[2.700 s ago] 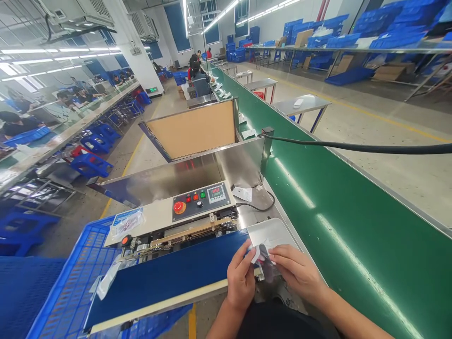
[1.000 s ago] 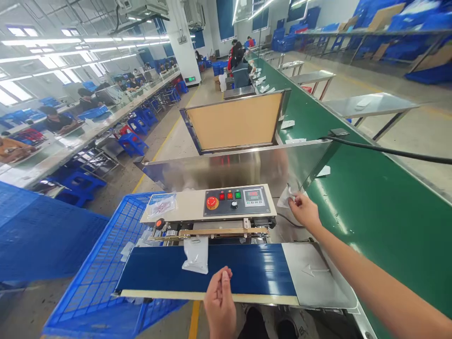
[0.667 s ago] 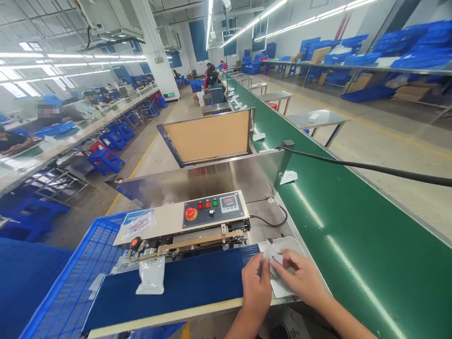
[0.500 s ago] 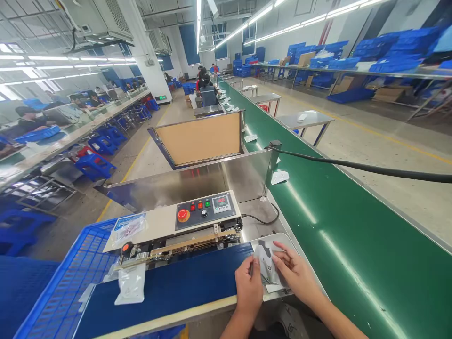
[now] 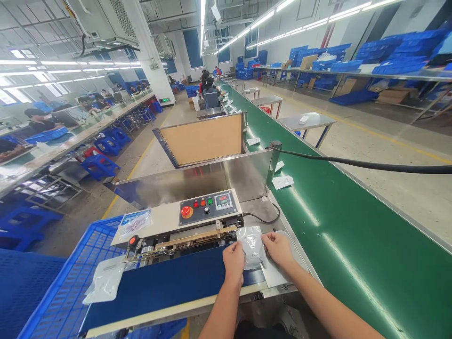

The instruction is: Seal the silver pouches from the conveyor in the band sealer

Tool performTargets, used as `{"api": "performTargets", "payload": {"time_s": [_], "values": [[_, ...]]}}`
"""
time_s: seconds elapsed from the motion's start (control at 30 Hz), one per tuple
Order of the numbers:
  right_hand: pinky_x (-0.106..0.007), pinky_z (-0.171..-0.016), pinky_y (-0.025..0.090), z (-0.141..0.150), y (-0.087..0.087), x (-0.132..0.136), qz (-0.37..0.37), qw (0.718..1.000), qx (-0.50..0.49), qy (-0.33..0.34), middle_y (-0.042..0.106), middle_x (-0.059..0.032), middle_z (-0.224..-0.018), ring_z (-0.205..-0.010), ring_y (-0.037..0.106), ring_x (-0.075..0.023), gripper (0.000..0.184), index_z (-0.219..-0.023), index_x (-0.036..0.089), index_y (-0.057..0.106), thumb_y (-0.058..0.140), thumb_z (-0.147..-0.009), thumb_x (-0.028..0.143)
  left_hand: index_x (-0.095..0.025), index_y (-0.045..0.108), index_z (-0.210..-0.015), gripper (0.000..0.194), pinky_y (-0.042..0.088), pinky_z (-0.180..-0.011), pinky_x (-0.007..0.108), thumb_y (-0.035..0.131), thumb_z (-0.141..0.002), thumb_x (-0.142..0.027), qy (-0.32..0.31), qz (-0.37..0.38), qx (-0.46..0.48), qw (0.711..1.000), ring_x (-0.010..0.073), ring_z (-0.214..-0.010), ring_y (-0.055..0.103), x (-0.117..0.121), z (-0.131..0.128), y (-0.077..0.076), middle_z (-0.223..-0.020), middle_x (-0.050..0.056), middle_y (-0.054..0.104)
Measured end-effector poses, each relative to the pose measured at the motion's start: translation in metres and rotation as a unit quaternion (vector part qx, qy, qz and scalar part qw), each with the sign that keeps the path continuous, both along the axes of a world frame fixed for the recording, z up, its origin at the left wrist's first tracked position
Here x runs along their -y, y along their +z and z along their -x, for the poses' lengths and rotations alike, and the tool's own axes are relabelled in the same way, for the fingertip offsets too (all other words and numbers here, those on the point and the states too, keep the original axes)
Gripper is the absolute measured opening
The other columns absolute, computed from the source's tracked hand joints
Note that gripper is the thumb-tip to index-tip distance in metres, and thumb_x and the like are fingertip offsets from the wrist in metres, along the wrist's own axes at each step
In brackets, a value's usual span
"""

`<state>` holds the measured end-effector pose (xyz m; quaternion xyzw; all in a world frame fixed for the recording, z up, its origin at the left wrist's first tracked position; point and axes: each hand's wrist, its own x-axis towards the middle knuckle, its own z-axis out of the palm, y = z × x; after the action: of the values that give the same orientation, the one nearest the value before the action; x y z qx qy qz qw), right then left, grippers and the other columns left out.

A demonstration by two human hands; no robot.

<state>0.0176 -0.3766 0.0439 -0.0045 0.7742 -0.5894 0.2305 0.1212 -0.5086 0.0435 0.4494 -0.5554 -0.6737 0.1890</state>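
Observation:
Both hands hold a silvery-white plastic pouch (image 5: 253, 247) at the right end of the band sealing machine (image 5: 173, 219). My left hand (image 5: 233, 261) pinches its left edge, and my right hand (image 5: 278, 247) pinches its right edge. The pouch's top edge is close to the machine's sealing inlet; whether it touches the inlet I cannot tell. Beneath it runs the machine's dark blue belt (image 5: 176, 287). Another pouch (image 5: 105, 281) lies at the left end of this belt, partly over the blue basket (image 5: 67, 282). A pale flat sheet (image 5: 277, 274) is below my right hand.
A long green conveyor (image 5: 353, 235) passes on the right, carrying white packets (image 5: 282, 182). Behind the machine stand a steel panel (image 5: 197, 179) and a framed tan board (image 5: 205, 140). A black cable (image 5: 370, 165) stretches across the conveyor. Several people sit farther back.
My hands have moved left with the pouch, bringing it to the sealer's right end. The other pouch has travelled left along the belt toward the basket.

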Motion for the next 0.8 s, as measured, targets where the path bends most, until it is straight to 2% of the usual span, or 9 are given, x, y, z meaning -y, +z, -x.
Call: {"api": "performTargets", "payload": {"time_s": [0.27, 0.43, 0.53, 0.63, 0.7, 0.8], "values": [[-0.024, -0.046, 0.041, -0.011, -0.001, 0.048, -0.005, 0.998, 0.024, 0.057, 0.062, 0.0031, -0.051, -0.041, 0.053, -0.0119, 0.028, -0.067, 0.022, 0.061, 0.067, -0.084, 0.044, -0.013, 0.08, -0.072, 0.051, 0.046, -0.06, 0.028, 0.085, -0.066, -0.064, 0.043, -0.001, 0.0, 0.999, 0.0175, -0.06, 0.058, 0.035, -0.025, 0.006, -0.058, 0.0, 0.06], [-0.022, -0.043, 0.038, -0.023, 0.003, 0.06, 0.021, 0.992, 0.08, 0.095, 0.064, 0.0014, -0.053, -0.041, 0.052, -0.0108, 0.031, -0.07, 0.021, 0.067, 0.069, -0.086, 0.047, -0.012, 0.085, -0.094, 0.053, 0.057, -0.068, 0.034, 0.085, -0.069, -0.059, 0.072, -0.019, 0.026, 0.997, 0.0264, -0.076, 0.073, 0.062, -0.057, 0.005, -0.076, 0.007, 0.076], [-0.022, -0.041, 0.034, -0.016, 0.004, 0.043, 0.055, 0.992, 0.089, 0.073, 0.064, 0.0013, -0.054, -0.04, 0.048, -0.0094, 0.035, -0.073, 0.02, 0.069, 0.072, -0.085, 0.052, -0.015, 0.084, -0.103, 0.048, 0.064, -0.081, 0.04, 0.085, -0.074, -0.052, 0.111, 0.008, 0.03, 0.993, 0.0319, -0.094, 0.079, 0.08, -0.089, 0.004, -0.098, 0.012, 0.083], [-0.022, -0.038, 0.03, 0.007, 0.004, 0.005, 0.076, 0.993, 0.093, -0.014, 0.06, 0.0031, -0.052, -0.038, 0.041, -0.0088, 0.041, -0.08, 0.02, 0.07, 0.075, -0.083, 0.06, -0.017, 0.083, -0.104, 0.045, 0.065, -0.094, 0.046, 0.084, -0.076, -0.052, 0.166, 0.06, 0.014, 0.984, 0.034, -0.103, 0.08, 0.096, -0.121, 0.007, -0.112, 0.015, 0.084], [-0.022, -0.038, 0.031, 0.032, 0.003, -0.026, 0.075, 0.989, 0.078, -0.099, 0.06, 0.0027, -0.054, -0.04, 0.042, -0.0087, 0.043, -0.081, 0.019, 0.07, 0.079, -0.079, 0.061, -0.017, 0.082, -0.101, 0.046, 0.064, -0.098, 0.051, 0.082, -0.077, -0.057, 0.199, 0.087, 0.02, 0.976, 0.0349, -0.099, 0.081, 0.104, -0.136, 0.013, -0.108, 0.015, 0.084], [-0.022, -0.044, 0.041, 0.074, -0.005, -0.07, 0.052, 0.972, 0.051, -0.223, 0.071, -0.0039, -0.071, -0.05, 0.055, -0.0105, 0.041, -0.08, 0.018, 0.069, 0.084, -0.074, 0.055, -0.019, 0.081, -0.093, 0.045, 0.064, -0.099, 0.053, 0.081, -0.079, -0.061, 0.264, 0.122, 0.034, 0.956, 0.0355, -0.09, 0.082, 0.11, -0.144, 0.027, -0.096, 0.012, 0.085]]}}
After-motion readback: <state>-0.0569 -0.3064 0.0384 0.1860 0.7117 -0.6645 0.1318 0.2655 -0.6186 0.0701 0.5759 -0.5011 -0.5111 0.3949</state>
